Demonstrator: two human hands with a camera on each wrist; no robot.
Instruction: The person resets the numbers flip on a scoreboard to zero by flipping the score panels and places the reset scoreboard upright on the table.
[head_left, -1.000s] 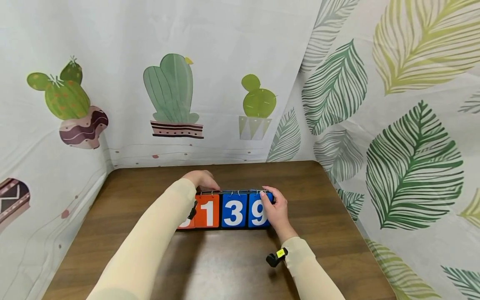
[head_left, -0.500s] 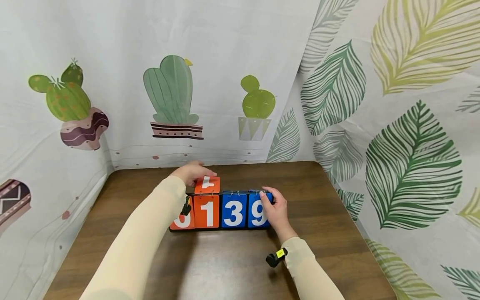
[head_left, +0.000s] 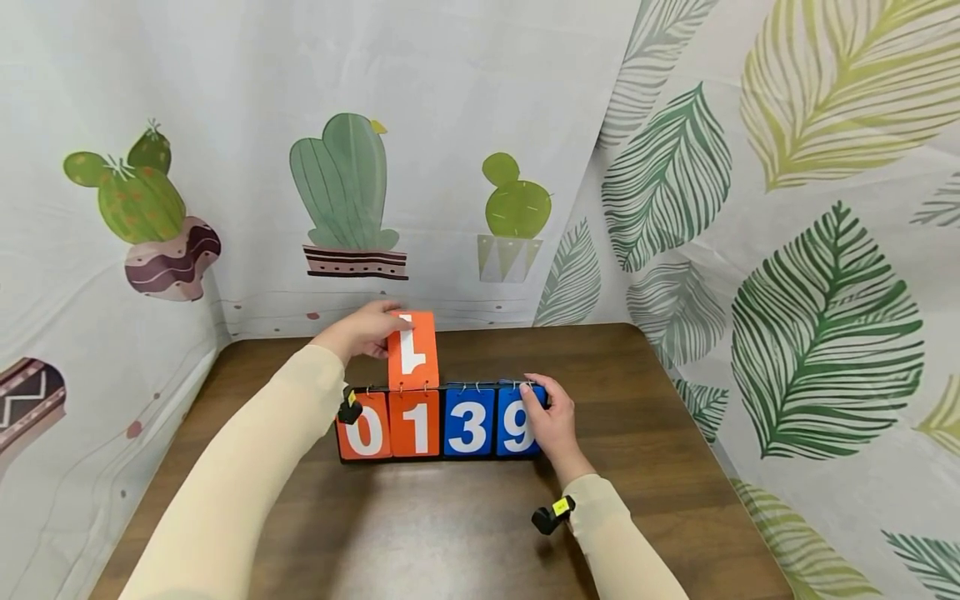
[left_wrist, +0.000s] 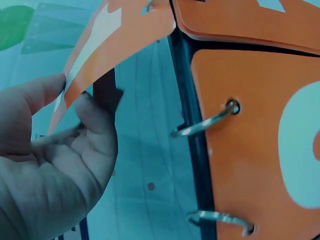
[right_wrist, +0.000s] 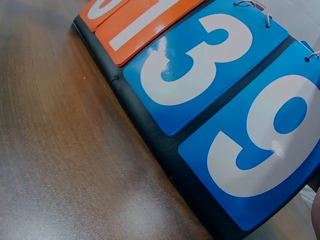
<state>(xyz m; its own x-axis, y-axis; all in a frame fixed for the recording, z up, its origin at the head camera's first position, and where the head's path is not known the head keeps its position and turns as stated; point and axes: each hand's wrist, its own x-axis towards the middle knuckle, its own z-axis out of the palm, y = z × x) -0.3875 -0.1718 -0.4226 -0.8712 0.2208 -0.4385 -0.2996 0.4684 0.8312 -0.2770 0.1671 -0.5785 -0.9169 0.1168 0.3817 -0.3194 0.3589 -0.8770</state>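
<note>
The brown table [head_left: 465, 533] carries the flip scoreboard [head_left: 441, 423], which sits at six o'clock in my head view, its front reading 0, 1, 3, 9. At three o'clock from its middle, my right hand [head_left: 553, 417] grips its end, thumb over the blue 9. Toward eleven, my left hand [head_left: 367, 329] pinches the raised orange card [head_left: 416, 354] — an inverted 1 — near its ten o'clock corner. I judge I'm mid-flip; the next move calls for easing it backward round its rings [head_left: 426, 385].

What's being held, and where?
Left hand pinches the raised orange rectangular card near its free end; right hand grips the black rectangular scoreboard at top right.
</note>
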